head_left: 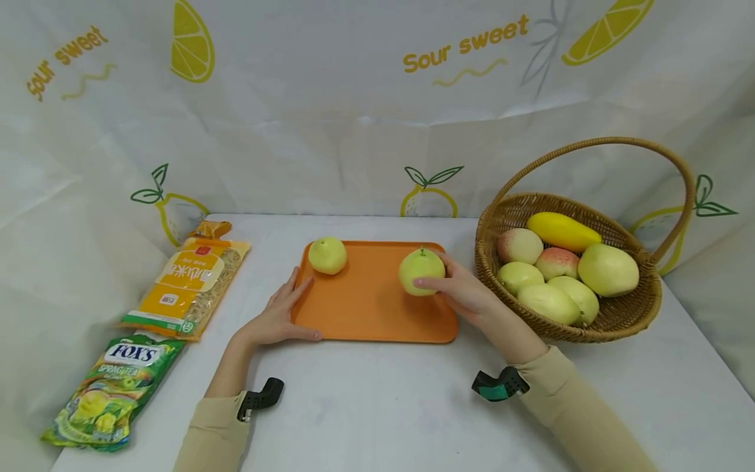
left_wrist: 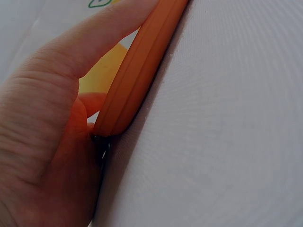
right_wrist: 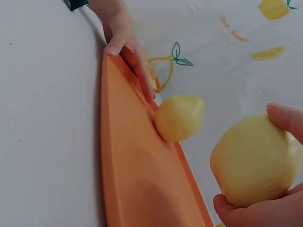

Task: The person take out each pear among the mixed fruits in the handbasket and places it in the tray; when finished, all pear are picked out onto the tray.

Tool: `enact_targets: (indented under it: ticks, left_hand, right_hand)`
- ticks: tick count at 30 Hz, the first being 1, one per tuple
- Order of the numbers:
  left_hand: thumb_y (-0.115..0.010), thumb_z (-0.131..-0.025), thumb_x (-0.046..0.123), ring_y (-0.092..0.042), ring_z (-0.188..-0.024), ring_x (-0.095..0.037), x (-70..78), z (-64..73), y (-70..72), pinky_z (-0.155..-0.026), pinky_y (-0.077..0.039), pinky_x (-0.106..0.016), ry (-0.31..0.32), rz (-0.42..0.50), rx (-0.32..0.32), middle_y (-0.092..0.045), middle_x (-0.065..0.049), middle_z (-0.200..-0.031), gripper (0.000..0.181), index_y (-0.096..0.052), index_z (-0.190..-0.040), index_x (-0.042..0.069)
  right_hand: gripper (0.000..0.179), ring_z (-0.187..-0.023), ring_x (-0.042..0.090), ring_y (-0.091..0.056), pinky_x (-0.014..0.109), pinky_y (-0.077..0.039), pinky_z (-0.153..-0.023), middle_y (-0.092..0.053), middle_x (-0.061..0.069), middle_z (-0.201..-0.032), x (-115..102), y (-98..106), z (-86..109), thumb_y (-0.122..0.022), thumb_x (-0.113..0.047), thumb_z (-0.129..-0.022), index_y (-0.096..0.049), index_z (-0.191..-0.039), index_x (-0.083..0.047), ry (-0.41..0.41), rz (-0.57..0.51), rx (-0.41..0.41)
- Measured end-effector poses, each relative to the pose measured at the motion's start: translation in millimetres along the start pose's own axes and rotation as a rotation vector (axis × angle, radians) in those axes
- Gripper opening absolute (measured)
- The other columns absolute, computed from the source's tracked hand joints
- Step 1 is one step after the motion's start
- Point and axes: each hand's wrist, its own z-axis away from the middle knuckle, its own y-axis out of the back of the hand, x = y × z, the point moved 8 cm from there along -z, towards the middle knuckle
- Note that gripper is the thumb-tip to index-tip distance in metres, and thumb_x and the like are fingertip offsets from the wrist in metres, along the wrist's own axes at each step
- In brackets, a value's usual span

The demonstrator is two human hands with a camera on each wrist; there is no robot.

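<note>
My right hand (head_left: 463,288) grips a pale green fruit (head_left: 420,272) between thumb and curled fingers, over the right part of the orange tray (head_left: 371,314). My left hand (head_left: 280,316) is spread wide at the tray's left end, thumb touching its near rim, grasping nothing. A second fruit (head_left: 327,256) sits in the tray's far left corner; a wicker basket (head_left: 651,298) stands to its right.
</note>
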Motion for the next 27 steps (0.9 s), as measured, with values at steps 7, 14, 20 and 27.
enact_targets:
  ticks: [7,14,20,27]
  left_hand:
    - [-0.084,-0.069,0.051,0.006,-0.146,-0.040,-0.6,0.1,0.0,-0.109,-0.006,-0.070,0.000,-0.005,0.000,0.014,-0.004,-0.163,0.117,-0.016,-0.158,0.020]
    - [-0.084,-0.069,0.052,0.006,-0.146,-0.041,-0.2,-0.2,-0.5,-0.108,-0.005,-0.070,0.008,-0.006,-0.004,0.014,-0.004,-0.163,0.117,-0.015,-0.158,0.020]
    - [-0.084,-0.069,0.052,0.006,-0.146,-0.041,0.7,-0.5,-0.5,-0.109,-0.005,-0.070,0.016,-0.005,-0.011,0.014,-0.005,-0.163,0.117,-0.015,-0.158,0.020]
    - [-0.084,-0.069,0.051,0.007,-0.146,-0.041,0.8,-0.2,-0.1,-0.109,-0.005,-0.070,0.015,-0.007,-0.011,0.015,-0.004,-0.163,0.117,-0.015,-0.158,0.020]
  right_hand:
    - [0.076,-0.122,0.027,-0.040,0.040,-0.031,-0.108,-0.039,0.014,-0.140,15.9,-3.9,-12.8,-0.070,-0.005,-0.086,-0.029,-0.150,-0.006,-0.017,-0.025,0.093]
    - [0.079,-0.123,0.027,-0.040,0.038,-0.031,-0.110,-0.037,0.016,-0.143,24.6,-7.0,-25.0,-0.070,-0.005,-0.088,-0.024,-0.152,-0.003,-0.029,-0.057,0.132]
    - [0.080,-0.125,0.027,-0.040,0.037,-0.030,-0.111,-0.036,0.015,-0.145,27.8,-10.4,-34.3,-0.070,-0.005,-0.088,-0.023,-0.152,-0.003,-0.042,-0.099,0.152]
    - [0.081,-0.127,0.026,-0.041,0.036,-0.031,-0.111,-0.039,0.013,-0.144,28.6,-13.8,-45.2,-0.074,-0.006,-0.085,-0.028,-0.151,-0.004,-0.051,-0.096,0.197]
